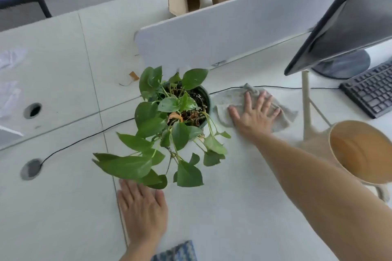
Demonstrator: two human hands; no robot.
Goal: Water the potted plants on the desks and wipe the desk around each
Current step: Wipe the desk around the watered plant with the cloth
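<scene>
A pothos plant (169, 121) with broad green leaves stands in a dark round pot (205, 93) near the middle of a white tabletop (222, 207), its stems trailing toward the viewer. Just to the right of the pot, almost touching it, lies a crumpled grey cloth (224, 99). The person's right hand (254, 112) presses down on the cloth, palm flat, fingers (247, 99) spread wide and straight. The left hand (142, 207) rests flat on the bare tabletop in front of the plant, fingers (129, 190) straight and close together, their tips just under the lowest leaves, holding nothing.

A beige watering can (360, 150) stands on its own at the right, near the viewer, with neither hand on it. This suggests this plant has probably been watered, though the soil is too hidden to confirm it. The wiping step appears under way on the pot's right side. The tabletop left of and in front of the pot seems not yet wiped: a dried orange leaf scrap (134, 75) lies behind the plant to the left. No other potted plants are in view, so any others on other desks likely remain to do.

A thin black cable (84, 139) runs across the tabletop beneath the plant. Behind stand a white divider panel (212, 34), a monitor (350, 17) and a black keyboard (371, 91).
</scene>
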